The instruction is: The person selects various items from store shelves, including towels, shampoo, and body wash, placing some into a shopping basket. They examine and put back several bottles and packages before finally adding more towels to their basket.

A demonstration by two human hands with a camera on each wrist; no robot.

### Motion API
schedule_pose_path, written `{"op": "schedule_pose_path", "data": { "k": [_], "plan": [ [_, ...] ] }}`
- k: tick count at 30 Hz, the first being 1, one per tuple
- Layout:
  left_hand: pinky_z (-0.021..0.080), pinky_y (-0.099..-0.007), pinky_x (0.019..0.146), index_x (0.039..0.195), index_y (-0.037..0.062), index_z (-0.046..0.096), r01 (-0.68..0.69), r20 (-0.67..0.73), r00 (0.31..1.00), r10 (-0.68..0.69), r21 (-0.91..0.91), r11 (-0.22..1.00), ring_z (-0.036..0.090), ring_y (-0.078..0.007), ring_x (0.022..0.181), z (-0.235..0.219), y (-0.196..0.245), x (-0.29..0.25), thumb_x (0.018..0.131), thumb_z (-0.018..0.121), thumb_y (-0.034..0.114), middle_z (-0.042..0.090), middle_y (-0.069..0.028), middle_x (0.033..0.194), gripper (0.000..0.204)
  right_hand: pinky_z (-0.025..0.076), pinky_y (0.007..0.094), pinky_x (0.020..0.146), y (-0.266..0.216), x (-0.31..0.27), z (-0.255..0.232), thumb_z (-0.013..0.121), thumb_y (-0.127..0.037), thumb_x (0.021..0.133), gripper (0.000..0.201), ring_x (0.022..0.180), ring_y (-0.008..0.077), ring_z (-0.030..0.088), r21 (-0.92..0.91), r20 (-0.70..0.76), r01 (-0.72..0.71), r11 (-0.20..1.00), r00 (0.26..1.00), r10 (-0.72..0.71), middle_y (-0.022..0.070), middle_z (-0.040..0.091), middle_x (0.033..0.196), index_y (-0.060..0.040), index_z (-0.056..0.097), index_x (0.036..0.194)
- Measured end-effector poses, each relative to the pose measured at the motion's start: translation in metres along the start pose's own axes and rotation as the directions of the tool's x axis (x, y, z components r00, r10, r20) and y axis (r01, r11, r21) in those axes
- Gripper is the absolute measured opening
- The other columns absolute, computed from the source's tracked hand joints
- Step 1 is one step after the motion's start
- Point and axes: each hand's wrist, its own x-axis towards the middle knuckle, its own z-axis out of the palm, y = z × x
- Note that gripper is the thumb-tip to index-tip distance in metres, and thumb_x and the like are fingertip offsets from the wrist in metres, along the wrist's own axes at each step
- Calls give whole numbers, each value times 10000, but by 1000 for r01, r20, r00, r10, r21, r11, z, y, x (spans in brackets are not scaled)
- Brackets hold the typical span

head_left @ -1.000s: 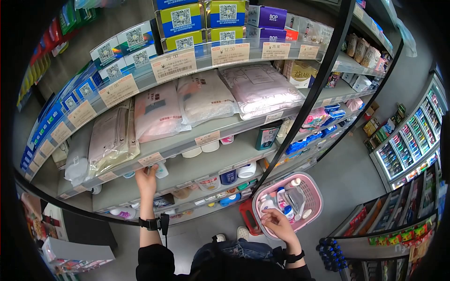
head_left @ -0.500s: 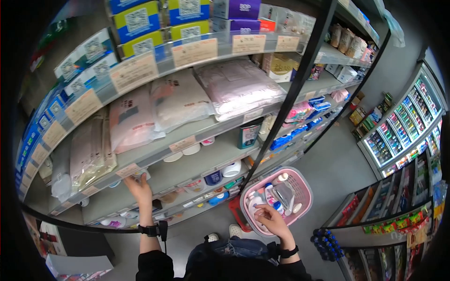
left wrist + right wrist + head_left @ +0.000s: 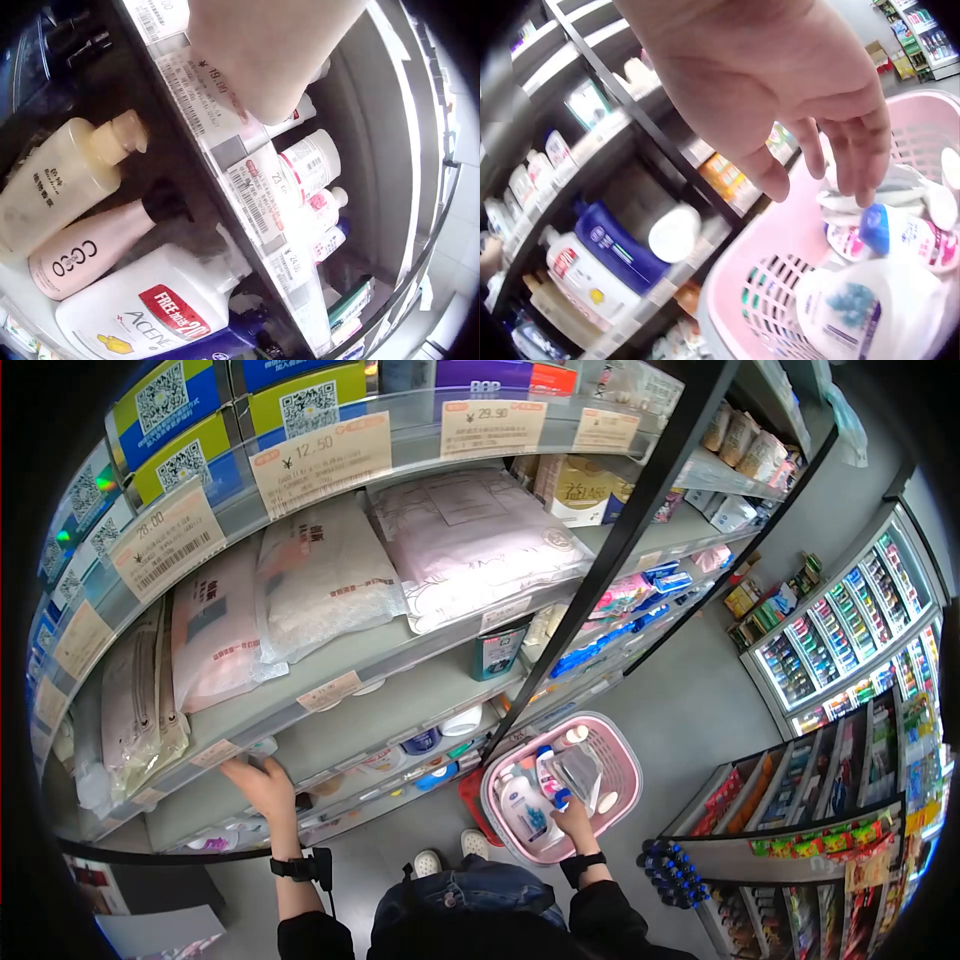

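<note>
Left hand (image 3: 262, 788) is at the lower shelf (image 3: 385, 725), reaching in over its front edge, just under the left part of the front edge of the upper shelf (image 3: 280, 722) with the bagged packs (image 3: 330, 580). Fingertips are hidden and the left wrist cam mostly gets the heel of the hand, so I can't tell how far open it is or if it's got hold of anything. Near it on that lower shelf there's a white tube (image 3: 295, 112), then a white tub (image 3: 312, 163), both just behind the price tags (image 3: 259, 199) on the front edge.

Right hand (image 3: 787, 97) hangs over the near edge of the pink basket (image 3: 731, 292), fingers loosely bent and spread from the thumb, holding nothing I can see. Fingertips are right by a blue cap (image 3: 874, 229); can't tell if they touch.

The basket sits on the floor, its left side near the shelf front. Inside, a big white bottle (image 3: 527, 810) with a blue-green print lies toward the near left corner, a clear pack (image 3: 580, 768) sits about mid-basket, and 1 small white bottle (image 3: 570, 737) is up by the far edge.
</note>
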Motion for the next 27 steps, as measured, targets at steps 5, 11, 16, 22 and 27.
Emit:
{"op": "schedule_pose_path", "data": {
  "k": [5,11,16,22,27],
  "plan": [
    [315,-480,1014,1332,-92,274,8,-2,1000,-8,18,1000,385,-460,1195,-1,6,1,746,530,-2,360,-308,1272,646,496,385,854,6,21,30,800,-372,604,736,1058,372,594,-36,263,-66,997,962,73,265,608,1104,57,534,1139],
    [289,-494,1038,1338,-89,287,5,17,1000,-6,69,998,341,-498,1226,-2,6,0,757,545,20,341,-330,1307,645,476,441,900,-23,14,44,802,-381,602,920,1058,400,583,-214,151,-220,952,955,255,285,600,1088,72,348,1262],
    [259,-519,1042,1314,-90,350,31,-19,999,-30,70,997,342,-512,1199,0,6,-2,806,555,61,372,-339,1304,569,487,410,873,39,8,69,801,-146,615,592,994,331,621,370,-32,-41,928,998,57,182,633,1060,19,552,1126],
    [296,-509,1005,1267,-83,420,71,51,996,-76,95,993,376,-508,1149,-1,12,-2,842,559,100,428,-319,1245,483,526,334,801,49,3,55,864,-127,607,557,887,230,644,542,485,-401,739,867,115,109,674,985,30,611,1077],
    [316,-512,972,1262,-77,413,17,-12,1000,-16,95,995,400,-489,1110,2,6,-2,835,557,85,437,-317,1218,479,499,329,866,22,2,51,918,-173,466,858,966,236,626,422,443,-245,873,896,37,121,649,1074,27,545,1212]
  ]
}}
